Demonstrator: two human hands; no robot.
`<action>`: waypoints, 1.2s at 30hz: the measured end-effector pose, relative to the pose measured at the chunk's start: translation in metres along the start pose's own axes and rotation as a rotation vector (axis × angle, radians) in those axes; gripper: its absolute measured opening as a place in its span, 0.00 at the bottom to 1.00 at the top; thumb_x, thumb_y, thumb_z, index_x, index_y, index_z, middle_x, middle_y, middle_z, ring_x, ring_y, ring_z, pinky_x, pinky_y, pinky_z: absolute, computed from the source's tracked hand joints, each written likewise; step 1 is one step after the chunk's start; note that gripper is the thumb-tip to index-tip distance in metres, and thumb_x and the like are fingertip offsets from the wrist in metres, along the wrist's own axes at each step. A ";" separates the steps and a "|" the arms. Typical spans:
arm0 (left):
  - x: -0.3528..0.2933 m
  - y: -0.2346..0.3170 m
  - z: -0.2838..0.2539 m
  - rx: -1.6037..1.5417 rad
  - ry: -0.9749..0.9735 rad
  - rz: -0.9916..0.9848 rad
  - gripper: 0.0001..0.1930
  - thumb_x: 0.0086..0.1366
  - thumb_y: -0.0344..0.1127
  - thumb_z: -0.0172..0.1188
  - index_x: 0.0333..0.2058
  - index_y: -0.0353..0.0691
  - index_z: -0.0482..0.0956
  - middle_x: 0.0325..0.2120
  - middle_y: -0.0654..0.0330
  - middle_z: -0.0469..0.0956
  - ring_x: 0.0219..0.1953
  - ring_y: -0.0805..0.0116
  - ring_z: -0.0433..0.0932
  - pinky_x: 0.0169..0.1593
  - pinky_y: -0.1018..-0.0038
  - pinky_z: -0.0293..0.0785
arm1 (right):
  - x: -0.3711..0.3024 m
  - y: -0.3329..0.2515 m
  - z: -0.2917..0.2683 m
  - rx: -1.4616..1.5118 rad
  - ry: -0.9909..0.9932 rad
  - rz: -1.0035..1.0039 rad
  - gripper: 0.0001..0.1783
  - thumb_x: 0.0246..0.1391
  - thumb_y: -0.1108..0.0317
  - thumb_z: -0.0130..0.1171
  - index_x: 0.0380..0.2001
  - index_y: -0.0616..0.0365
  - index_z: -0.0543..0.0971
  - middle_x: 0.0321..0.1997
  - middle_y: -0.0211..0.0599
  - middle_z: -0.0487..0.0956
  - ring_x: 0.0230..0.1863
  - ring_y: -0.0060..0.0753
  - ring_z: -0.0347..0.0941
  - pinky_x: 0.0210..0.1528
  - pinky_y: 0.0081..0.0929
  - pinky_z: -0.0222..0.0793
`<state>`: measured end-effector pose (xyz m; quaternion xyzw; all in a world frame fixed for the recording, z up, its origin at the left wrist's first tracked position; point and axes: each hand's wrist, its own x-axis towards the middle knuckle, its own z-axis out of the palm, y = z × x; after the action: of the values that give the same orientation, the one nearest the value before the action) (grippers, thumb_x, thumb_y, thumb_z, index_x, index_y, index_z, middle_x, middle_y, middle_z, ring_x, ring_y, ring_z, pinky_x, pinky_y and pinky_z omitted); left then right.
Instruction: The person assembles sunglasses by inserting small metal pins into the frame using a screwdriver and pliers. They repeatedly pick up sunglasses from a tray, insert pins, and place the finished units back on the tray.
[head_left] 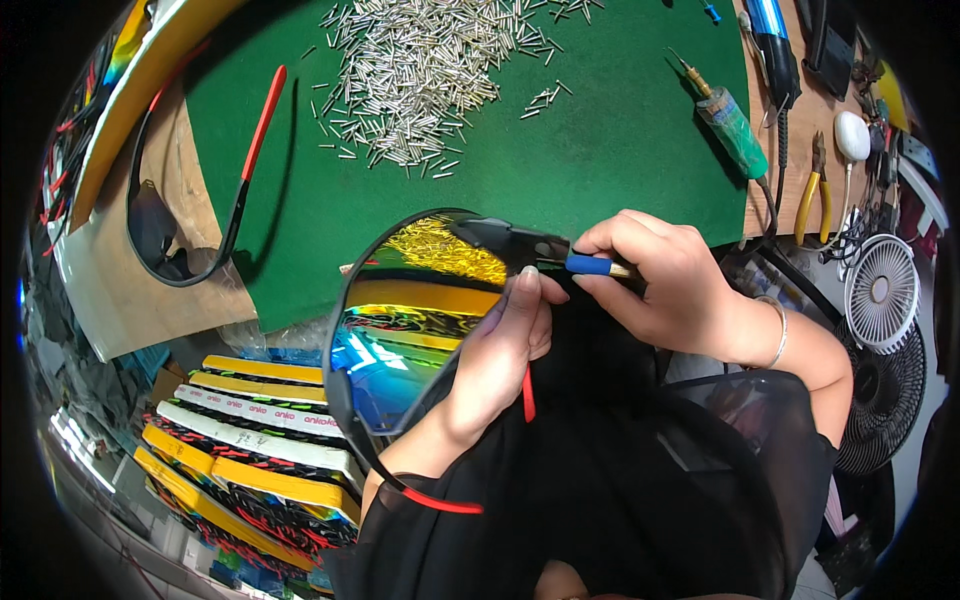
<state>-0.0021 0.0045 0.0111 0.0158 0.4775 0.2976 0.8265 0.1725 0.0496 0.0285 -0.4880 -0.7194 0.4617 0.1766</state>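
Observation:
My left hand (pixel 495 365) is closed on a pair of sunglasses (pixel 390 335) with a mirrored lens, black frame and red temple tips. Its thumb and fingers pinch close to the hinge end of the frame. Opposite, my right hand (pixel 675 280) grips a thin tool with a blue sleeve (pixel 590 264), whose tip meets the frame at that hinge. The tip's exact kind is too small to make out. Beyond my hands, a heap of small silvery metal pins (pixel 420 80) lies on the green mat (pixel 590 150).
Another pair of sunglasses (pixel 238 215) rests at the mat's left. Boxes of sunglasses (pixel 270 430) stand lower left. At right are a soldering iron (pixel 735 130) with green handle, a blue corded tool (pixel 768 35), yellow-handled pliers (pixel 815 190), a white fan (pixel 880 290) and a black fan (pixel 885 400).

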 end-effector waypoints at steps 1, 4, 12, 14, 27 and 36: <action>0.000 0.000 0.000 0.024 0.012 0.011 0.16 0.69 0.42 0.40 0.30 0.37 0.69 0.11 0.71 0.56 0.12 0.82 0.50 0.17 0.83 0.46 | 0.000 -0.001 0.000 -0.012 -0.001 0.009 0.10 0.42 0.74 0.59 0.30 0.58 0.71 0.26 0.37 0.72 0.25 0.39 0.72 0.24 0.28 0.68; 0.002 -0.006 -0.003 0.054 0.029 0.033 0.17 0.69 0.43 0.40 0.29 0.37 0.68 0.11 0.71 0.56 0.12 0.82 0.50 0.17 0.83 0.45 | -0.003 -0.002 0.001 -0.215 -0.019 -0.077 0.11 0.40 0.73 0.59 0.30 0.59 0.72 0.24 0.36 0.71 0.23 0.37 0.71 0.23 0.26 0.68; 0.007 -0.012 -0.013 0.022 -0.033 0.012 0.18 0.69 0.46 0.39 0.25 0.39 0.66 0.10 0.70 0.54 0.12 0.81 0.49 0.17 0.83 0.45 | 0.002 0.008 0.002 -0.507 0.080 -0.509 0.15 0.33 0.72 0.54 0.30 0.66 0.74 0.21 0.30 0.67 0.15 0.22 0.65 0.14 0.18 0.62; 0.009 -0.013 -0.018 0.026 -0.081 0.011 0.18 0.68 0.46 0.40 0.25 0.39 0.66 0.10 0.70 0.54 0.12 0.81 0.49 0.17 0.82 0.46 | 0.002 0.007 0.003 -0.493 0.066 -0.487 0.14 0.33 0.73 0.55 0.30 0.65 0.75 0.21 0.31 0.69 0.16 0.22 0.66 0.14 0.18 0.62; 0.007 -0.008 -0.013 0.085 0.031 -0.022 0.18 0.68 0.46 0.41 0.23 0.40 0.65 0.10 0.71 0.54 0.12 0.81 0.49 0.17 0.82 0.46 | 0.014 -0.022 -0.006 0.691 -0.054 0.771 0.11 0.43 0.72 0.62 0.29 0.69 0.76 0.24 0.44 0.77 0.25 0.23 0.73 0.27 0.19 0.67; 0.006 -0.005 -0.011 0.001 -0.025 -0.043 0.17 0.68 0.45 0.41 0.25 0.40 0.64 0.10 0.71 0.54 0.12 0.82 0.49 0.17 0.82 0.46 | -0.001 -0.004 0.001 -0.383 0.003 -0.334 0.11 0.42 0.72 0.59 0.33 0.61 0.76 0.24 0.35 0.70 0.18 0.34 0.70 0.17 0.25 0.67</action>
<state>-0.0063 0.0005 -0.0008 0.0095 0.4674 0.2792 0.8387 0.1701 0.0476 0.0313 -0.3875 -0.8642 0.2807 0.1556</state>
